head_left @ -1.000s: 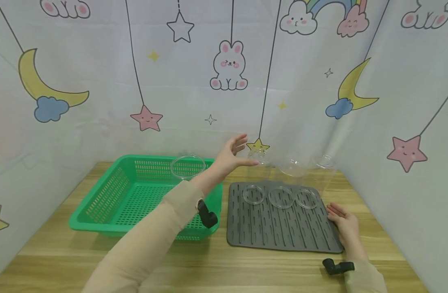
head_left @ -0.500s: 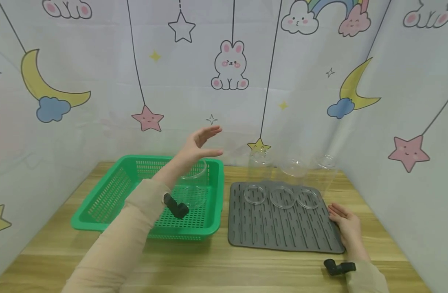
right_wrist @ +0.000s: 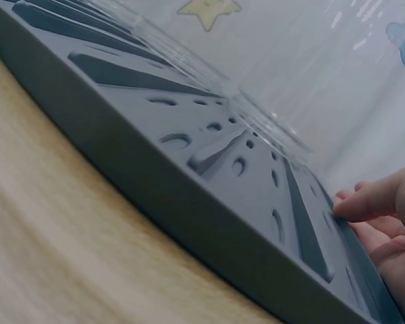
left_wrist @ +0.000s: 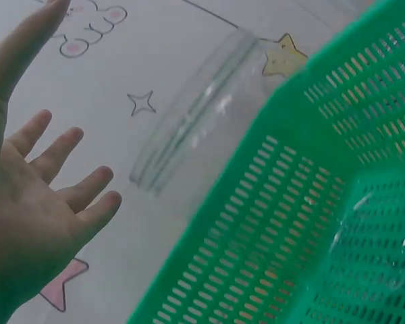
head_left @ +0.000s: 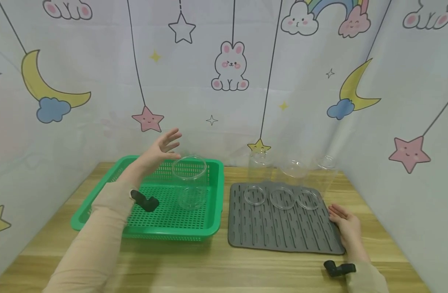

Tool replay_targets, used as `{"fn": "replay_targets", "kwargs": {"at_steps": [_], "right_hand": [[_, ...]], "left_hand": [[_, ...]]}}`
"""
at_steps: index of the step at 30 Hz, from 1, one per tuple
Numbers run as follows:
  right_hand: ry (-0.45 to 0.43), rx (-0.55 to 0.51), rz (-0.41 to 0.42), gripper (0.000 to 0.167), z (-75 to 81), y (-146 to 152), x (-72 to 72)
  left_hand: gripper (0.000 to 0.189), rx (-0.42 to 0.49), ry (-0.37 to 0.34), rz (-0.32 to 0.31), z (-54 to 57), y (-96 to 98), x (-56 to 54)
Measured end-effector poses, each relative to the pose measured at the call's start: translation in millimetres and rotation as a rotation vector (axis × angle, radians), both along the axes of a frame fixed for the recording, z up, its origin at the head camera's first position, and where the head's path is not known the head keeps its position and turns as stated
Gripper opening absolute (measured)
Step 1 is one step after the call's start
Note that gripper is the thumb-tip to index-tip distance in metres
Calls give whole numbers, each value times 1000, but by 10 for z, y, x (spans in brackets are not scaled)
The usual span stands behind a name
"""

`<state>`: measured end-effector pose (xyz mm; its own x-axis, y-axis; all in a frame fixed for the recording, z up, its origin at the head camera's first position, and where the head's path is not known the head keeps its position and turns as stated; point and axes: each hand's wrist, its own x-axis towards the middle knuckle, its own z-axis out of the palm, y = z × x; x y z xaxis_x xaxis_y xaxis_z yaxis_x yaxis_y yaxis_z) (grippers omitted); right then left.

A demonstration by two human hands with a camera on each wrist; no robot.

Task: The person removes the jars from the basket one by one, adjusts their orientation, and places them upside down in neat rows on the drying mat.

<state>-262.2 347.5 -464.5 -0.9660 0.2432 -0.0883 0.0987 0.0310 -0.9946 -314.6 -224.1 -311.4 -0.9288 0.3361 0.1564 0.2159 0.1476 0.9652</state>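
My left hand (head_left: 154, 154) hovers over the back of the green basket (head_left: 215, 211), thumb and fingers spread and nothing held. Just right of its thumb, a clear wide-mouthed cup (head_left: 190, 185) stands in the basket's right part, mouth up. In the left wrist view the spread fingers (left_wrist: 88, 189) are apart from the cup's rim (left_wrist: 196, 111). My right hand (head_left: 348, 228) rests at the right edge of the grey drying mat (head_left: 282, 232). Seen from the right wrist, its thumb (right_wrist: 371, 201) lies at the mat's edge, with the other fingers partly hidden behind.
Three clear cups stand in a row along the mat's back half: a left one (head_left: 260, 175), a middle one (head_left: 293, 173) and a right one (head_left: 321, 177), their wider rings down. A printed white curtain (head_left: 187, 97) closes off the back and sides of the wooden table (head_left: 216, 268).
My left hand has moved left, from beside the left cup on the mat, past the cup in the basket, to the basket's back. My right hand has stayed at the mat's edge.
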Motion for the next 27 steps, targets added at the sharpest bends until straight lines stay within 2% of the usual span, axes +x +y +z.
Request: {"fn": "replay_targets", "kwargs": {"at_steps": [4, 8, 15, 17, 20, 27], "right_hand": [[-7, -3, 6, 59, -10, 12, 13], [5, -11, 5, 60, -18, 21, 18], [14, 3, -4, 58, -20, 24, 19], [8, 2, -8, 58, -15, 21, 17], [-4, -1, -10, 58, -6, 14, 13], [-13, 7, -2, 58, 7, 1, 8]], "left_hand": [[94, -47, -41, -29, -148, -107, -30], [98, -81, -73, -91, -260, -144, -59], [112, -140, -188, -210, -369, -177, -61], [116, -172, -227, -214, -389, -180, -56], [117, -197, -248, -218, -410, -162, -52], [117, -232, -227, -202, -464, -112, -38]]}}
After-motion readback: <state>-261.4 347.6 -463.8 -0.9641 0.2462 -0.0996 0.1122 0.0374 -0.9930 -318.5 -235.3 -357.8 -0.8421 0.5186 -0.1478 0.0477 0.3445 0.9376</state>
